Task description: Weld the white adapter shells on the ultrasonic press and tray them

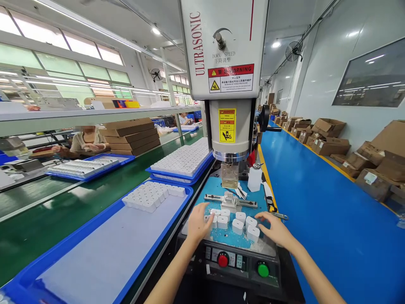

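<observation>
Several small white plastic housings with rounded corners and a slot on top stand in two groups on the blue work surface [232, 241] of an ultrasonic welding press. My left hand [198, 223] is at the left group [222, 222], thumb and forefinger apart at its outer edge; its thumb covers part of one housing. On the other side, my right hand [274, 229] is open beside the right group [252, 233], fingers spread and bent toward it. Behind the housings lies a metal fixture [232, 202], under the press's clear-looking horn [229, 175].
At left, a blue tray [171, 221] holds white housings at its far end; stacked trays [182, 158] stand beyond. A white bottle [255, 178] and a wrench [278, 215] lie right of the fixture. Red [223, 259] and green [263, 269] buttons face me. Another person sits across the line.
</observation>
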Motion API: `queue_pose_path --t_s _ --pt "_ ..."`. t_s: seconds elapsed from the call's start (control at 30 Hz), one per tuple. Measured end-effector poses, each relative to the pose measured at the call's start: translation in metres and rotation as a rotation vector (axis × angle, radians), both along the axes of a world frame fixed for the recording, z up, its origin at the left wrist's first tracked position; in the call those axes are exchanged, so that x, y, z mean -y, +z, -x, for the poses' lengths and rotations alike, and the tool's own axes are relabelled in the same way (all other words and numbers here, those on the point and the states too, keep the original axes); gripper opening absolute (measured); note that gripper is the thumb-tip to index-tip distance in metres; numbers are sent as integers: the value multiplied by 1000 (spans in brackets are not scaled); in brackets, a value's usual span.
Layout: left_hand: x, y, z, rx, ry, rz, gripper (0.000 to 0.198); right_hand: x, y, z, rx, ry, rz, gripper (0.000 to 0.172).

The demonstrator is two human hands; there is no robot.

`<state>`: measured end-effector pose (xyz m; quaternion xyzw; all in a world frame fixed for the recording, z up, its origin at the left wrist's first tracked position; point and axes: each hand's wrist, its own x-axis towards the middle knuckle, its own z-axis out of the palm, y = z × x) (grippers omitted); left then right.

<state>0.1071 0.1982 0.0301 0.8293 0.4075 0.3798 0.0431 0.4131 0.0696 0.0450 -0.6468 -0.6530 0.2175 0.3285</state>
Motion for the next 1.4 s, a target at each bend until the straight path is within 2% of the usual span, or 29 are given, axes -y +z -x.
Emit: queue_pose_path --t_s 0.07,0.13,0.2,0.3,0.47,0.6,0.73,0.83,1.13,1.4 --pt "0 -13 13 132 88 67 33 4 0 -1 10 76 -13 35" --pt "-1 -26 24 189 105 132 31 5 0 2 21 156 -11 39" --pt "-1 -36 31 187 84 175 29 3 -1 5 28 194 5 36" --pt "0 -41 35 136 65 174 27 -3 -7 4 0 174 4 27" --pt "3 -40 32 76 95 129 25 -25 -14 -10 -63 56 -73 25" --pt "4 -40 31 49 110 110 24 -64 -7 -13 -57 -32 -159 27" --pt "5 -39 32 43 114 101 23 -107 -1 5 -40 10 -163 25" --pt "6 -37 32 52 108 103 23 -127 -2 19 -34 41 -166 24" --pt "8 -36 32 83 105 99 20 -142 -14 32 -9 57 -164 27" --pt "9 -34 32 71 109 109 20 -140 -16 42 141 95 -131 30"
